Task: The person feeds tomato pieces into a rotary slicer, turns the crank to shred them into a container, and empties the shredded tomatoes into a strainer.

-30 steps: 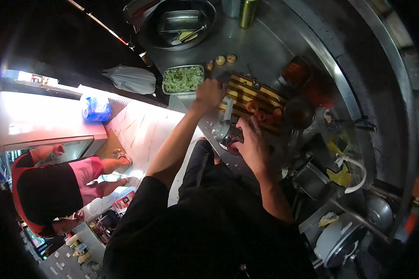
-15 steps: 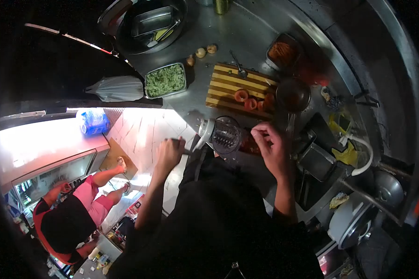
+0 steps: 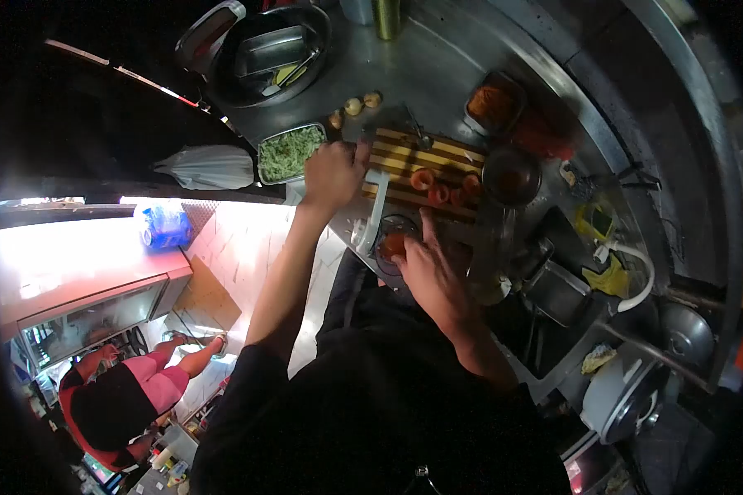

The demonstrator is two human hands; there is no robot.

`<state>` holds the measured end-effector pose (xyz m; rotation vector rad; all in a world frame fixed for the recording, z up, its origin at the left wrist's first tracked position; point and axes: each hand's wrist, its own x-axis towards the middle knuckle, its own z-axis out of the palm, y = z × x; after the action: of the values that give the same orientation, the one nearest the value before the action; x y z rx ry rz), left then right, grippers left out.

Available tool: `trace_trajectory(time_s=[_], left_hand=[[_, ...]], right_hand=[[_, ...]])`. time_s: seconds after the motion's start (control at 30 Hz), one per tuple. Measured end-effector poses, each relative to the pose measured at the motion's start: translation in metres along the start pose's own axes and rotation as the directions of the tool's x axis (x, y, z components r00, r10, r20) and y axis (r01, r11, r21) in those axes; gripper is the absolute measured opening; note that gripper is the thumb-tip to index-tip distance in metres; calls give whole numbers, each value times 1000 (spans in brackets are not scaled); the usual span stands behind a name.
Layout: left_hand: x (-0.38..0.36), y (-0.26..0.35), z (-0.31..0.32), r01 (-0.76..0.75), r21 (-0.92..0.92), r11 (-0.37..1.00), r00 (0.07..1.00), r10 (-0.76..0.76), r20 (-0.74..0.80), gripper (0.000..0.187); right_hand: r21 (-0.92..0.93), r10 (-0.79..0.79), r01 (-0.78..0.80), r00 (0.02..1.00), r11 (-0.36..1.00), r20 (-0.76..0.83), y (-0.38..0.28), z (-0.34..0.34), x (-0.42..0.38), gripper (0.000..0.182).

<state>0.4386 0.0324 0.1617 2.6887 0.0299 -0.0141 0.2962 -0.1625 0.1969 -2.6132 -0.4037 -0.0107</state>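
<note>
Beside striped board [image 3: 437,157], right hand [image 3: 432,272] at slicer [image 3: 378,239]

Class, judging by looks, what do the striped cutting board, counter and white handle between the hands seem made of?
Striped cutting board: probably wood or bamboo, mattish; alternating pale and dark strips. Counter: likely stainless steel, dull-shiny; grey with soft reflections. White handle: perhaps plastic, smooth; evenly opaque white, though painted metal is possible.

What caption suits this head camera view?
Left hand and right hand at a white-handled device beside a striped board of red pieces.
</note>
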Motion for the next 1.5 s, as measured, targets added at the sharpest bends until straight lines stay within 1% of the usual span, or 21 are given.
trace_trajectory(time_s=[0.07,0.17,0.27,0.37,0.4,0.43,0.47,0.57,0.6,0.63,0.7,0.8,0.87,0.97,1.1,1.17,1.2,1.3,1.37,1.43,1.5], left_hand=[[-10,-1,-10,-20,-52,998,999,18,-35,53],[-28,12,-33,-112,-102,988,993,108,-44,50],[-41,16,-42,-108,-170,979,990,91,-103,47],[-55,19,-50,-84,-165,983,993,69,-99,47],[-62,22,-57,-117,-222,968,990,97,-100,51],[-72,21,-61,-93,-217,972,994,78,-77,53],[-81,19,-64,-73,-212,975,997,62,-55,55],[-112,11,-70,-23,-265,964,1000,20,-17,59],[-124,11,-77,94,-264,960,993,-71,97,57],[-134,5,-78,127,-258,958,986,-94,135,58],[-153,-6,-72,104,-202,974,993,-90,77,56],[-173,-36,-50,146,-119,982,981,-129,142,54],[-179,-50,-32,181,-83,980,973,-166,163,54],[-179,-55,-23,183,-60,981,976,-174,133,53],[-181,-65,-18,183,17,983,972,-184,146,55],[-179,-61,-20,183,39,982,968,-187,166,54],[-179,-60,-20,177,20,984,971,-178,161,54],[-175,-60,-19,160,-27,987,974,-153,166,52],[-174,-61,-20,163,-32,986,969,-154,192,50],[-171,-62,-18,175,16,984,959,-174,222,50],[-171,-70,-13,153,39,988,963,-157,220,50]], right_hand=[[-62,-3,4,1000,998,11,-1,7,0,11],[40,127,-142,958,989,256,-16,-9,12,8],[-130,-40,25,992,991,-118,-8,13,-6,8],[185,56,-29,988,982,-144,-7,-32,-4,13],[342,113,-80,991,936,-78,2,-48,-4,16],[479,376,-419,907,771,187,2,-72,-3,21],[641,500,-422,864,641,69,12,-72,-6,22],[267,399,-323,861,908,-315,97,-71,5,29],[66,301,-302,856,951,-421,126,-59,12,31],[12,270,-302,835,953,-479,134,-51,19,32],[-83,199,-302,786,950,-585,144,-34,38,34],[460,234,-205,972,864,-6,146,13,77,43],[303,64,-96,992,948,112,136,48,94,52],[69,-110,102,987,992,121,167,143,101,60],[-34,-52,65,954,997,295,172,149,115,60],[231,-55,37,996,972,76,175,142,102,55],[355,-27,37,999,934,-34,174,129,91,53],[458,31,43,988,888,-153,173,66,53,49],[513,244,-178,968,840,-65,161,0,10,50],[309,432,-395,900,865,-57,185,-51,-44,46],[574,643,-470,754,671,-134,246,-47,-114,45]])
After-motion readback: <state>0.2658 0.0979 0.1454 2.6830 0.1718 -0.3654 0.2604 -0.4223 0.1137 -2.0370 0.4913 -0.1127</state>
